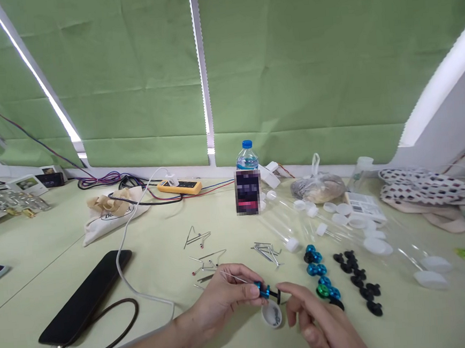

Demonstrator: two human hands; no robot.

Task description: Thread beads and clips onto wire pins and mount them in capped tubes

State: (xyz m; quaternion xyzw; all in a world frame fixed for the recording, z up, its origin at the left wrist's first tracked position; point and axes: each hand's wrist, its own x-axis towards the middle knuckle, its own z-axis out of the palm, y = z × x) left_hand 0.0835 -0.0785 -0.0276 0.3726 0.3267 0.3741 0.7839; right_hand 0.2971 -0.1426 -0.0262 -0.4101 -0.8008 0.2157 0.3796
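Between the thumb and fingers of my left hand is a small blue and black spool-like piece, held sideways with its black end to the right. A thin metal rod runs up and left from that hand. My right hand has its index finger stretched to the black end, the other fingers loosely curled; I see nothing held in it. Just below the piece stands a small white cap with tiny grey parts inside. Right of my hands lie several blue pieces, one green piece and several black knobs.
Thin metal rods lie beyond my hands. Clear tubes and white caps spread at right. A water bottle and yellow multimeter stand behind. At left are a black pouch and a white cable.
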